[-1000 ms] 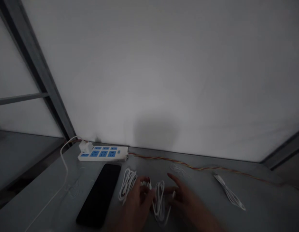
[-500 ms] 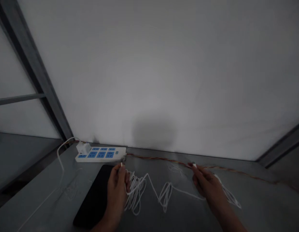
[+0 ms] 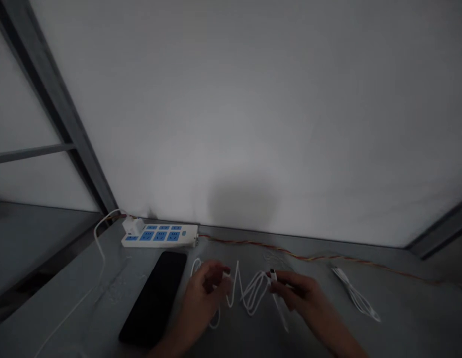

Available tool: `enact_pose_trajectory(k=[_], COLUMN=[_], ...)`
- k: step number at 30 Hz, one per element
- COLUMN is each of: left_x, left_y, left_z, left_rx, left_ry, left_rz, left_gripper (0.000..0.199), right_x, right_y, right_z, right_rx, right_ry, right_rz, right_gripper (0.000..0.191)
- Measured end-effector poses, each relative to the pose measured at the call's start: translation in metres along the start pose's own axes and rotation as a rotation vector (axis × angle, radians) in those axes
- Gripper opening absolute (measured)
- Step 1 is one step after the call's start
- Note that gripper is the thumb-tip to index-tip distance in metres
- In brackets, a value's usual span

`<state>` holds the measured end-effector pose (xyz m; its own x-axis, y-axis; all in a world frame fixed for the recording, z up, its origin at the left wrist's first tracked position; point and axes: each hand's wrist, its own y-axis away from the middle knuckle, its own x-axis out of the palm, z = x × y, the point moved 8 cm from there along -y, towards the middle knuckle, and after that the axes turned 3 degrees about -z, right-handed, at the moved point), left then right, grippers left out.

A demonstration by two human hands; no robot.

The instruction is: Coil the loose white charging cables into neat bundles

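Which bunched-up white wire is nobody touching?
The bundled white cable at the far right. It lies apart, while the other white cable loops between the left hand and right hand.

The grey table (image 3: 410,318) carries a black smartphone (image 3: 153,298) lying flat, and behind it a white power strip (image 3: 159,237) with blue sockets and a white plug adapter (image 3: 133,226) in it. A twisted red-and-yellow wire (image 3: 309,257) runs along the back edge, with a bundled white cable (image 3: 355,298) on the right and a thin white cord (image 3: 81,298) on the left.
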<state>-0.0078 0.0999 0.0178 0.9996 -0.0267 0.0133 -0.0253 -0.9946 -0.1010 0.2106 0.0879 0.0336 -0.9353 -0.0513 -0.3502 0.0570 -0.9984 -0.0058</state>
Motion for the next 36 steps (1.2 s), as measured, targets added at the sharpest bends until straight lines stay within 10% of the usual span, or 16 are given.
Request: enact_pose_trajectory(k=[36], left_x=[0.01], left_y=[0.003], left_z=[-0.01], left_rx=[0.213], left_ry=[-0.591], left_rz=[0.202], left_gripper=[0.011], right_x=[-0.005], right_y=[0.004], right_z=[0.008], right_rx=[-0.109], right_ry=[0.296], right_rz=[-0.059], right_gripper=[0.021])
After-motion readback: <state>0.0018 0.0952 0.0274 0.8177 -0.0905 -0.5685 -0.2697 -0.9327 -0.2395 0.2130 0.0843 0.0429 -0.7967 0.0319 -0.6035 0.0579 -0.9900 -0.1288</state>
